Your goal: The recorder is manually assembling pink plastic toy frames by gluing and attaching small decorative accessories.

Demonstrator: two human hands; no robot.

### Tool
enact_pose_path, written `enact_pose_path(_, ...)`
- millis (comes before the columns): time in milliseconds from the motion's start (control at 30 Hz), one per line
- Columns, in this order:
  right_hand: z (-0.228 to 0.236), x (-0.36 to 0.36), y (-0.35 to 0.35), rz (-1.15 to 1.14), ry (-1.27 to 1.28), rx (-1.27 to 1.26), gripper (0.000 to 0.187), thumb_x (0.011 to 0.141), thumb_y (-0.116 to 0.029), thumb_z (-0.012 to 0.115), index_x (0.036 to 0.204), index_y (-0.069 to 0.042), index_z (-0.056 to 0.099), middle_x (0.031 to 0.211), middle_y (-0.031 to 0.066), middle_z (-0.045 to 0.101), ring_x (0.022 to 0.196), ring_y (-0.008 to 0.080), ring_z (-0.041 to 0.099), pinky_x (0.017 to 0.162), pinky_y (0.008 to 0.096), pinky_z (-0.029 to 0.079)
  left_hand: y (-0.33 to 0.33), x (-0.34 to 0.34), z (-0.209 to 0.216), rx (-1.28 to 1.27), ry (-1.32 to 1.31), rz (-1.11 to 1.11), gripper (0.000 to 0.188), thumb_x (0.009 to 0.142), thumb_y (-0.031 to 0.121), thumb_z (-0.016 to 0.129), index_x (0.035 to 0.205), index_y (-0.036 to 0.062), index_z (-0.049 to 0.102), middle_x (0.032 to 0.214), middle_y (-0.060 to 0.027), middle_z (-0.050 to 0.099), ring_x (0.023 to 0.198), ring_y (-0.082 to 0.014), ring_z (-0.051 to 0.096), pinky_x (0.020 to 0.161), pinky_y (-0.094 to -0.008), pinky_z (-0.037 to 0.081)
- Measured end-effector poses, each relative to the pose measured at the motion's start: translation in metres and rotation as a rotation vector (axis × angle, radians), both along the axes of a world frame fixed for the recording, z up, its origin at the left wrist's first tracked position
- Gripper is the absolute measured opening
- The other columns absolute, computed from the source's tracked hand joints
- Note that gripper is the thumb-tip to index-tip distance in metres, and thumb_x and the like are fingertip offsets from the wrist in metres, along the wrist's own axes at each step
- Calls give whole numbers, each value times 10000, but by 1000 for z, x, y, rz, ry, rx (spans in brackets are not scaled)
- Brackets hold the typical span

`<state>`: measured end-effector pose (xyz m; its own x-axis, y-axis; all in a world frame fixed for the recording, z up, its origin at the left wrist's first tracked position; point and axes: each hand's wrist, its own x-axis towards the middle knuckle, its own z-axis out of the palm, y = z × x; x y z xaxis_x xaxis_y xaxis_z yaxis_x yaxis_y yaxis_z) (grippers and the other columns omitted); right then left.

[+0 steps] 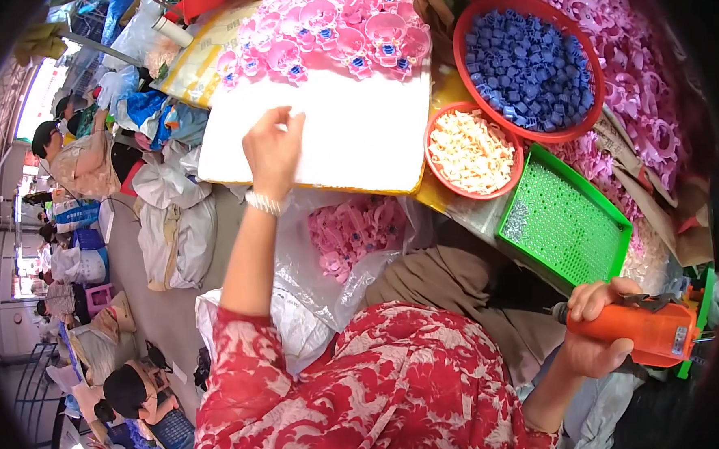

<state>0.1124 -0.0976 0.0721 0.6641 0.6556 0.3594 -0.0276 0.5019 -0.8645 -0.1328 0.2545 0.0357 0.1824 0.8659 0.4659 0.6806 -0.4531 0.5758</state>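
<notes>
My left hand (274, 152), a light bracelet (262, 203) at its wrist, is above a white board (334, 132). Its fingers are curled in; whatever they may hold is hidden. Beyond it, many pink plastic pieces with small blue parts (325, 31) cover the far end of the board. At the lower right, my right hand (597, 330) wraps round an orange electric screwdriver (637, 329), its dark tip pointing left. Just past that hand lies a green tray (575, 221) dotted with holes, small metal screws (515, 220) gathered at its left end.
A red basket (458, 44) holds blue plastic parts; a smaller red bowl (430, 152) holds cream ones. Loose pink parts (636, 72) heap at the right. Below the board, a clear bag (296, 264) contains more pink pieces. White sacks (177, 226) and several other people are at the left.
</notes>
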Motion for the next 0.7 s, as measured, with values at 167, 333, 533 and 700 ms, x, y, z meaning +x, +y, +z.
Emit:
enact_pose_path(167, 3, -1, -4, -26, -3, 8, 736, 789, -579, 568, 1184, 16, 394, 732, 36, 484, 614, 130, 455, 603, 276, 375, 111, 5, 5, -122, 203, 112, 448, 740, 439, 674, 716, -7, 635, 596, -61, 590, 495, -136, 548, 489, -275, 434)
enact_pose_path(333, 1, -1, -8, -52, 24, -50, 744, 783, -569, 578, 1192, 22, 385, 726, 35, 475, 611, 130, 454, 610, 280, 376, 130, 22, 1, -413, 128, 193, 542, 631, 568, 680, 587, 29, 640, 592, -99, 618, 591, -220, 608, 634, -352, 466)
enact_pose_path(533, -1, 2, -7, -125, 14, -71, 762, 761, -601, 595, 1135, 31, 391, 711, 56, 489, 577, 141, 466, 559, 272, 394, 117, 22, -4, -401, -202, 201, 372, 595, 367, 789, 574, 38, 617, 566, -59, 596, 458, -148, 542, 470, -278, 438)
enact_pose_path(700, -4, 9, -13, -106, -15, -72, 737, 788, -580, 566, 1155, 33, 384, 717, 51, 478, 602, 139, 461, 590, 278, 387, 94, 11, 1, -528, -414, 82, 198, 691, 140, 754, 713, 30, 592, 682, -65, 608, 528, -129, 564, 430, -223, 447)
